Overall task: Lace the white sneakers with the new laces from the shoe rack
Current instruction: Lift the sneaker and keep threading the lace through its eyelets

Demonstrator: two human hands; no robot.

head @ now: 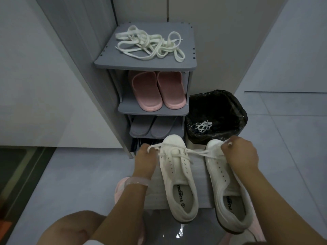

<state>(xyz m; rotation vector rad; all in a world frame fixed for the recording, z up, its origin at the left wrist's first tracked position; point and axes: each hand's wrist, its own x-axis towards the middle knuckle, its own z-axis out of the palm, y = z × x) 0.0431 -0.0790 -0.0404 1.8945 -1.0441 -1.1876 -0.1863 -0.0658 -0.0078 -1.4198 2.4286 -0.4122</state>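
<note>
Two white sneakers stand side by side on the floor, toes pointing at the shoe rack. The left sneaker (178,175) has a white lace (178,153) threaded through its lowest eyelets only. My left hand (146,160) pinches one end of that lace to the left of the toe. My right hand (240,156) pinches the other end, stretched across the toe of the right sneaker (230,191), which has no lace. A loose pile of cream laces (150,44) lies on the top shelf of the grey shoe rack (106,63).
Pink slippers (155,91) and grey slippers (154,127) fill the lower rack shelves. A bin with a black liner (217,110) stands right of the rack, an old white lace (203,126) inside. Walls close in on both sides. My knee is at bottom left.
</note>
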